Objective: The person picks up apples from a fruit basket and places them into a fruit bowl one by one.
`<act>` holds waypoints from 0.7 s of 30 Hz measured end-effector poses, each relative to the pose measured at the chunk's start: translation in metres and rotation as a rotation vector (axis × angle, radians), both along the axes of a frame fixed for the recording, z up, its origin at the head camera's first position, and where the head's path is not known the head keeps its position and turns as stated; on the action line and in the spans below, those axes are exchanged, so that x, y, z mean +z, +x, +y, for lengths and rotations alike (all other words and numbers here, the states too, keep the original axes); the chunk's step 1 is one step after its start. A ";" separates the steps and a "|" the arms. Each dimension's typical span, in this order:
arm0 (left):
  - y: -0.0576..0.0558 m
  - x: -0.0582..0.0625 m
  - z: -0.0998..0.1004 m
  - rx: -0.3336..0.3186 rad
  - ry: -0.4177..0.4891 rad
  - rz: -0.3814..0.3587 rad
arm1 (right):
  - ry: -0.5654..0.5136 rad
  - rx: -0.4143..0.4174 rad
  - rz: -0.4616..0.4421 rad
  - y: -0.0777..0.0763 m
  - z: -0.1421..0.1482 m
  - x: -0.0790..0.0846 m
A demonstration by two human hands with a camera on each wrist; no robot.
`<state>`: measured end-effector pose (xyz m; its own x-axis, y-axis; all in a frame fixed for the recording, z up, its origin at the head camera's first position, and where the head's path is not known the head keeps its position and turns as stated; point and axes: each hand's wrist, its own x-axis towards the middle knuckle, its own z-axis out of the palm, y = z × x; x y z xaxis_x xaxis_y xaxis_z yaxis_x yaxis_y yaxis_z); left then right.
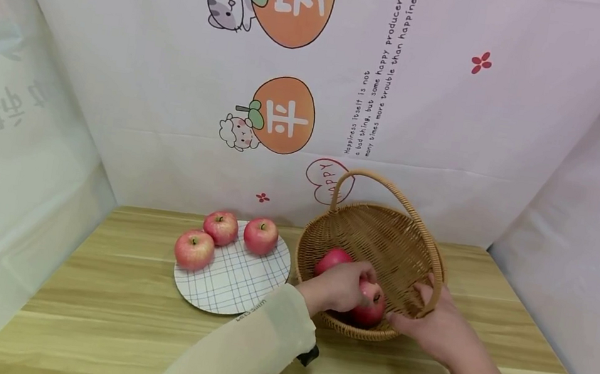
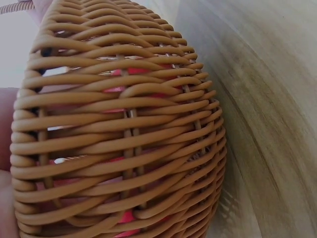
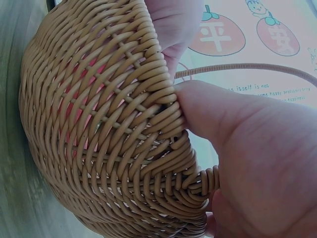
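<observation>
A tan wicker basket with an arched handle stands tilted toward me at the right of the table. Inside it, my left hand reaches over the near rim and holds a red apple with curled fingers. Another red apple lies behind that hand, partly covered by it. At the basket's right side my right hand grips the rim by the handle's base; its thumb lies over the rim in the right wrist view. Only the woven wall and glimpses of red through it fill the left wrist view.
Left of the basket lies a round plate with a blue grid pattern. Three apples sit toward its back and left: one left, one at the back, one right. White printed cloth hangs behind the wooden table.
</observation>
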<state>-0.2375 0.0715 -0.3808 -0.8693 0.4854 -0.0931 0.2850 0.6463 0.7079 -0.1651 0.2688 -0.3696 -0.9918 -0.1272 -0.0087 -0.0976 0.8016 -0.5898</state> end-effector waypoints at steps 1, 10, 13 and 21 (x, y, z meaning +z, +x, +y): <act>0.000 0.000 0.000 -0.005 0.000 -0.002 | 0.004 -0.002 0.000 0.000 0.000 0.000; 0.002 -0.001 -0.002 -0.044 0.027 -0.085 | -0.031 0.006 -0.003 0.000 0.001 0.000; 0.001 -0.004 -0.001 -0.043 0.059 -0.086 | -0.036 0.012 0.005 0.000 0.001 0.000; 0.003 -0.003 -0.003 -0.012 0.127 -0.107 | -0.019 0.005 0.017 0.002 -0.001 0.001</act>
